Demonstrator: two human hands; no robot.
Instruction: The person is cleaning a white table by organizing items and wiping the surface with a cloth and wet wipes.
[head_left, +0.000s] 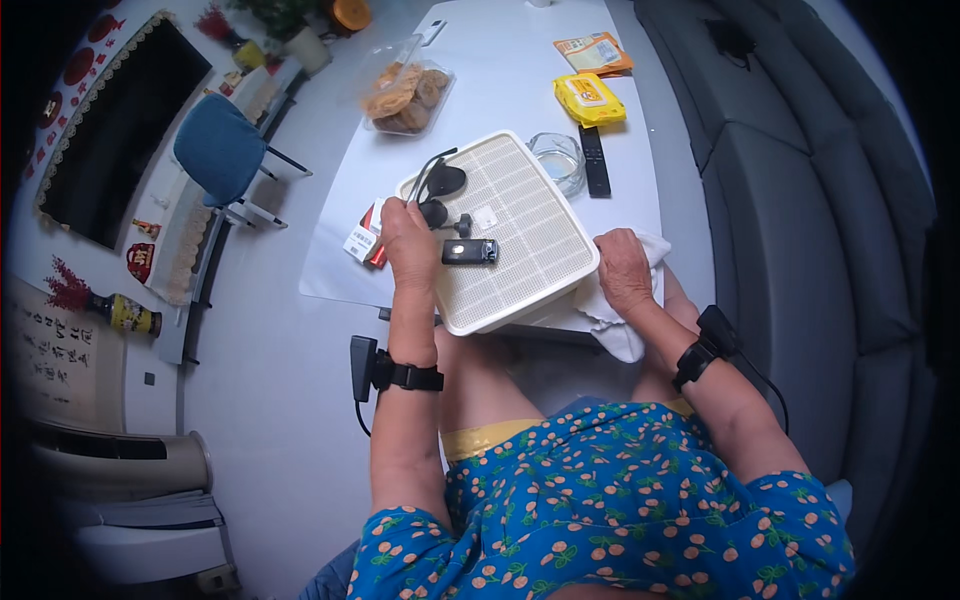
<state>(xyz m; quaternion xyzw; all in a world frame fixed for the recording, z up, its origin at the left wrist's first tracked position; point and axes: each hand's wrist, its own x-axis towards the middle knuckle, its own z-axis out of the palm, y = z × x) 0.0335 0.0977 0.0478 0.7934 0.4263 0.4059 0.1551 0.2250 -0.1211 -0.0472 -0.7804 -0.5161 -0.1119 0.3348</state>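
A white perforated plastic basket or tray (525, 285) lies tilted over the near part of the white table. My left hand (409, 244) is at its left side, by the sunglasses (445, 181); its fingertips are closed on a part of the frame, as far as I can see. A black lighter-like device (469, 252) and a small black knob-shaped part (463, 224) rest on the perforated surface. My right hand (624, 271) grips the tray's right corner, beside a white cloth (624, 345). Left of the tray lies a red and white cigarette pack (363, 238), partly behind my left hand.
On the white table (495, 67) are a clear plastic box of baked goods (412, 97), a glass ashtray (561, 161), a black remote control (595, 161), a yellow wipes pack (589, 99) and an orange packet (594, 54). A grey sofa (787, 225) runs along the right.
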